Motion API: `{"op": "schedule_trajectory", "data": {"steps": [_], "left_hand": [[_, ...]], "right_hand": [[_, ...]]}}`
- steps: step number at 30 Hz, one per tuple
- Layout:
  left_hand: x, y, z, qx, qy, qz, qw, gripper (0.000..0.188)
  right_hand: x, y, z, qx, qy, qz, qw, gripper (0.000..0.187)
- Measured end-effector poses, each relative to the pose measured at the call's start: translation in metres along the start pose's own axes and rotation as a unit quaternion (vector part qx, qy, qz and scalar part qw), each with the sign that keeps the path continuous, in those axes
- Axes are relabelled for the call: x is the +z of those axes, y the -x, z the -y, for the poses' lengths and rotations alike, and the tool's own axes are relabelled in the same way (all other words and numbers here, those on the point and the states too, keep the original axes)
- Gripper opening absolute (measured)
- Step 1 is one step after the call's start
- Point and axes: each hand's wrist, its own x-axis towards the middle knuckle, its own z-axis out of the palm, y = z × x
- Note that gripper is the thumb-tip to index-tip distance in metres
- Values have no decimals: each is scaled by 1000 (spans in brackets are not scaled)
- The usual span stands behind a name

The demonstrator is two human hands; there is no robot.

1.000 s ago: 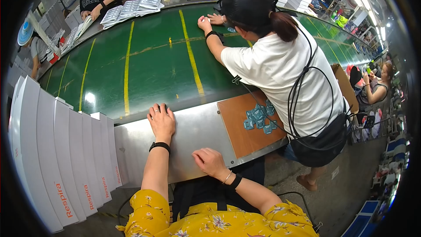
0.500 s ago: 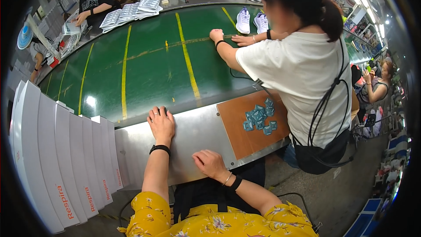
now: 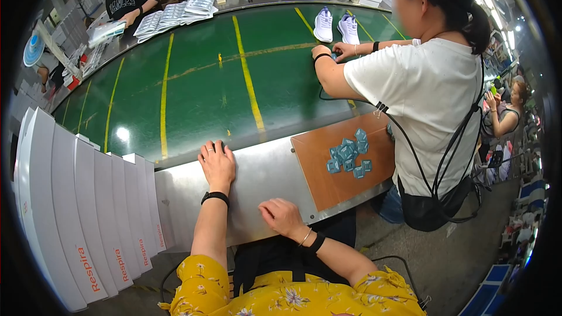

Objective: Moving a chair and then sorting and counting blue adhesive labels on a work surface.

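Observation:
My left hand (image 3: pixel 218 164) lies flat on the metal ledge beside the green conveyor belt (image 3: pixel 205 93), fingers stretched toward it and nothing in them. My right hand (image 3: pixel 282 217) rests near the ledge's front edge, fingers loosely bent, thumb apart, holding nothing visible. To its right, small teal square packets (image 3: pixel 346 151) sit heaped on a brown board (image 3: pixel 325 190). A pair of white sneakers with purple trim (image 3: pixel 323 26) stands on the belt's far side. A co-worker in a white T-shirt (image 3: pixel 413 82) has both hands close to the shoes, around a small bluish thing.
White shoe boxes (image 3: pixel 88 199) with orange print rise in a stack at my left. Across the belt, silvery flat packs (image 3: pixel 175 17) lie on a metal counter, and another person (image 3: pixel 132 0) handles something pale there. The co-worker's body borders the board's right side.
The co-worker has shifted right, away from me, with both hands moving right below the shoes. The person across the belt has moved the pale item. My hands have stayed in place.

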Motion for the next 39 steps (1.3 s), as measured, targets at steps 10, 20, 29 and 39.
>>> {"op": "schedule_trajectory", "data": {"steps": [10,20,29,39], "left_hand": [[3,-10,-15,12,31,14,999,31],[-31,-33,29,-59,364,302,879,40],[-267,0,-59,463,483,670,322,58],[-281,8,-56,494,487,678,244,51]], "right_hand": [[-4,-1,-10,10,22,-16,1000,8],[9,9,-2,22,5,-28,999,15],[4,11,3,35,12,-16,999,18],[6,7,4,24,20,-27,999,17]]}}
